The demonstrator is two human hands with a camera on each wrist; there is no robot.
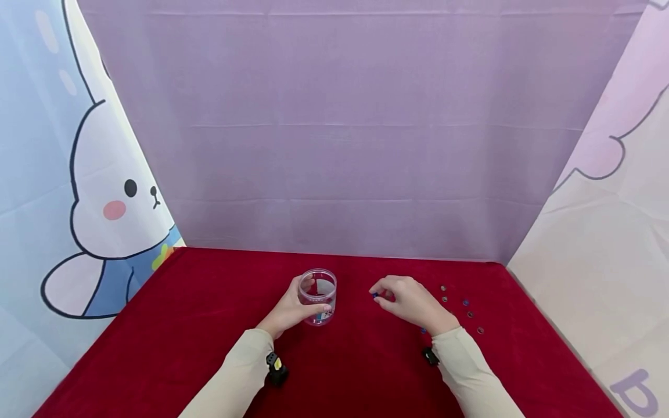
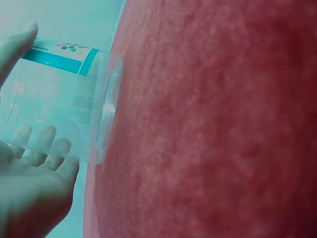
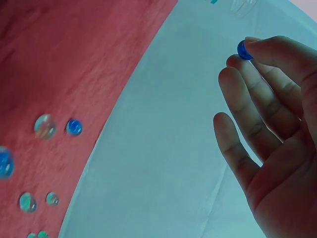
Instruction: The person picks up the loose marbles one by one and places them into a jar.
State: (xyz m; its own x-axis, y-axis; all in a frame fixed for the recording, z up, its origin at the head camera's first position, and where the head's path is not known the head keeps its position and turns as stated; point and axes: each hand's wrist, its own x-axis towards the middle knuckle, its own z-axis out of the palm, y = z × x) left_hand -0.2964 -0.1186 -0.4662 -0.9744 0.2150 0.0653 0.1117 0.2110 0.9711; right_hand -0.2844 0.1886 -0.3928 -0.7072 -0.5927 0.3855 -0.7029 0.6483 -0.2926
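The left grip (image 1: pixel 292 307) is spread wide around a clear plastic jar (image 1: pixel 317 299), thumb across its near side and fingers curled round its far side. The jar is upright within that grip, its round mouth facing up, and its wall carries a white-and-teal label (image 2: pixel 62 57) beside the thumb. In the left wrist view the jar's lower end lies right against the red cloth (image 2: pixel 208 119) of the counter, though whether the jar's weight rests there I cannot tell.

The right grip (image 1: pixel 407 299) is narrow: thumb and fingertip pinch a single blue marble (image 3: pixel 242 50), while the remaining fingers extend loosely beyond it. This marble sits at the leftmost tip of the right grip, between that grip and the jar, apart from the jar's rim.

To the right of the right grip, a loose scatter of clear marbles (image 3: pixel 45 126) lies on the cloth, with a second blue marble (image 1: pixel 466 302) among them. A third blue marble (image 1: pixel 423 330) lies on the near side of the right grip, close to the wrist. Behind each grip runs a pale sleeve (image 1: pixel 470 360), with a black wrist device (image 1: pixel 277 368) below each cuff. Well beyond both grips hangs a purple curtain (image 1: pixel 334 133).
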